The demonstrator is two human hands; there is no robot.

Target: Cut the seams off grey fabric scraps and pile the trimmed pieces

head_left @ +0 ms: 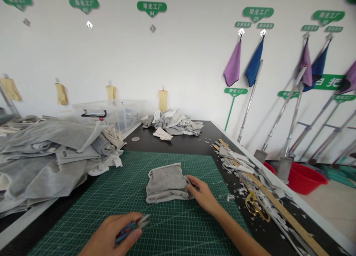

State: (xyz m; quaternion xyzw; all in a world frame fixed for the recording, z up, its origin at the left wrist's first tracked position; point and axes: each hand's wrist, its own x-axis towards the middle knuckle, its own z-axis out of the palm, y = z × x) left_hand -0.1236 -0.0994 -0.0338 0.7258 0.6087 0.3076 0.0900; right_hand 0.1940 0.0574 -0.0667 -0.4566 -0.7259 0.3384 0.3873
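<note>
A folded piece of grey fabric [167,183] lies on the green cutting mat [116,189]. My right hand [201,193] grips its right edge, thumb on top and fingers curled at the side. Lower down and to the left, my left hand [116,230] is closed round a pair of blue-handled thread snips [133,226]. The blades of the snips point right and stand apart, short of the fabric.
A large heap of grey cloth [41,159] covers the left side, before a clear plastic box [108,113]. More cloth [178,122] is piled at the back. Gold-handled scissors [257,208], a wooden strip [289,215] and scraps lie right; a red basin [306,178] stands beyond.
</note>
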